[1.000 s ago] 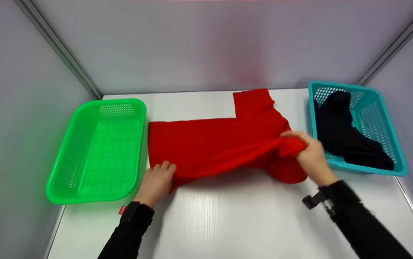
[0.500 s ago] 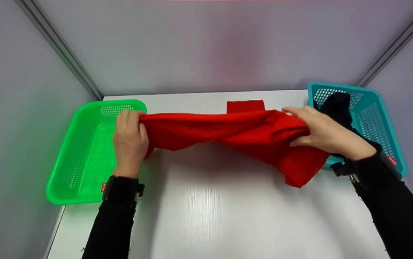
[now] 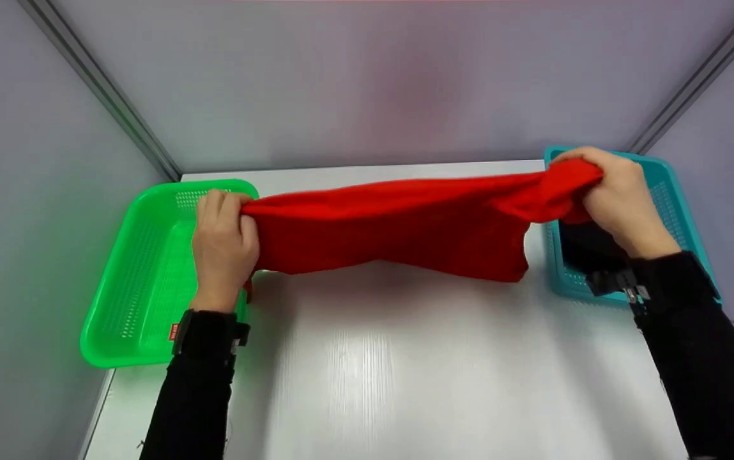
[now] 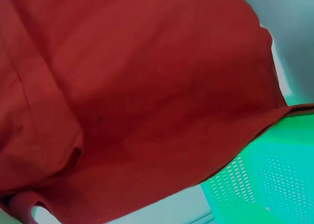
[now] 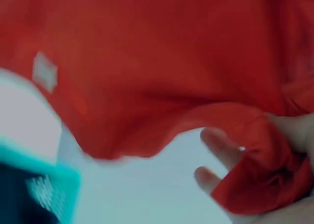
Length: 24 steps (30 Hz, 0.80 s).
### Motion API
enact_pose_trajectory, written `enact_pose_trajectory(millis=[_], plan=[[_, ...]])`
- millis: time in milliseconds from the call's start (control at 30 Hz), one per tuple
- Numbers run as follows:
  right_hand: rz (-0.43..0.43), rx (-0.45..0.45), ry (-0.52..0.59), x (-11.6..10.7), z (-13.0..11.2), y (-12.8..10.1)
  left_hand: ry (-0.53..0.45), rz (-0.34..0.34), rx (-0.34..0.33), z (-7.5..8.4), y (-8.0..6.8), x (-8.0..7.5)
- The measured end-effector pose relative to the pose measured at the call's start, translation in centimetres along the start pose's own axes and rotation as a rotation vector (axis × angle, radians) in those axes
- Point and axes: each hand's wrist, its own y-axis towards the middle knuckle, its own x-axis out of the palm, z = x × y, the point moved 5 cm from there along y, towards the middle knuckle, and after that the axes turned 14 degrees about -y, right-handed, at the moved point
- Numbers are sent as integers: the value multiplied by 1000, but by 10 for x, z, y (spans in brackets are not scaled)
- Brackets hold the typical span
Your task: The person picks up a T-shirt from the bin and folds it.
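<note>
A red T-shirt (image 3: 392, 223) hangs stretched between my two hands above the white table, its lower edge drooping in the middle. My left hand (image 3: 223, 249) grips its left end, right over the edge of the green basket. At the other end my right hand (image 3: 625, 198) holds a bunched part of the shirt, over the blue basket. The right wrist view shows fingers (image 5: 221, 145) curled round gathered red cloth (image 5: 265, 170). In the left wrist view the cloth (image 4: 162, 86) fills most of the picture and the left hand is out of sight.
The green basket (image 3: 105, 319) stands at the left of the table (image 3: 367, 383). A blue basket (image 3: 676, 191) with black cloth (image 3: 587, 246) in it is at the right, partly hidden by my right arm. Panel walls (image 3: 367, 83) enclose the table's back and sides.
Both hands have lifted the T-shirt off the table. My left hand went from the near corner up to the green basket; my right moved back and right, now gripping a bunched end.
</note>
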Motion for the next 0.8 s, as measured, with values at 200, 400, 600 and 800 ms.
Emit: enact_pose_trajectory(millis=[200,400,600,800], plan=[[-176,128,493,4,23,-17,-81,-342,-8,0,-13,2],[-480,-378,1159,0,23,-39,-420,-514,-282,2,-18,-9],[-385,36,476,18,45,-36,-247,-502,-413,-8,-11,-2],[-401,168,127,33,61,-34,-151,-460,-367,-22,-15,14]])
